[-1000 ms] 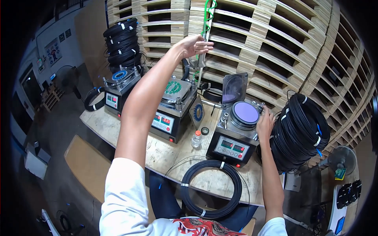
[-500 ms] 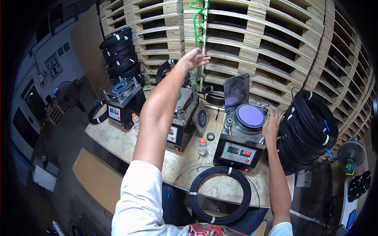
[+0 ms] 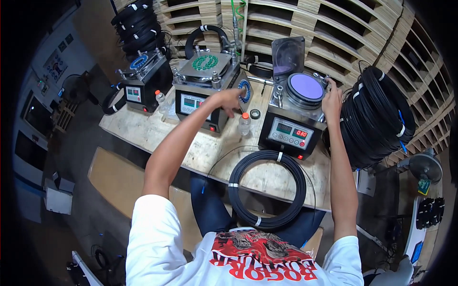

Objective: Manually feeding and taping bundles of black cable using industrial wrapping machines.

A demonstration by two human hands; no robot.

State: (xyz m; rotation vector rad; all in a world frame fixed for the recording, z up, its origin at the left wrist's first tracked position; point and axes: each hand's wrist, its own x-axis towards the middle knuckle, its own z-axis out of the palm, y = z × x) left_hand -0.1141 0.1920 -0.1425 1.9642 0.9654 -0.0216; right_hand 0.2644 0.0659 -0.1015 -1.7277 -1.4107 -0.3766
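Observation:
My right hand [image 3: 332,100] is at the right side of a polishing machine [image 3: 289,131], its fingers bent round a metal clamp post [image 3: 327,80] at the corner. On top of this machine lies a round purple polishing pad [image 3: 307,86], and behind it stands a raised square plate [image 3: 289,56]. My left hand [image 3: 229,101] hovers with its fingers apart, just in front of a tilted plate with a ring of blue connectors [image 3: 244,91]. Right below that hand stands a clear bottle with an orange cap [image 3: 244,125]. A small black ring-shaped roll [image 3: 255,114] lies beside the bottle.
Two similar machines, a middle one with a green connector ring [image 3: 205,62] and a left one [image 3: 138,93], share the wooden table [image 3: 224,152]. A black cable coil [image 3: 234,190] overhangs its front edge. Stacked coils [image 3: 377,119] rise at the right, wooden pallets [image 3: 329,28] behind.
My left hand has come down from the green coiled hose to beside the blue connector ring. My right hand stays at the machine's corner. The view has tilted downward.

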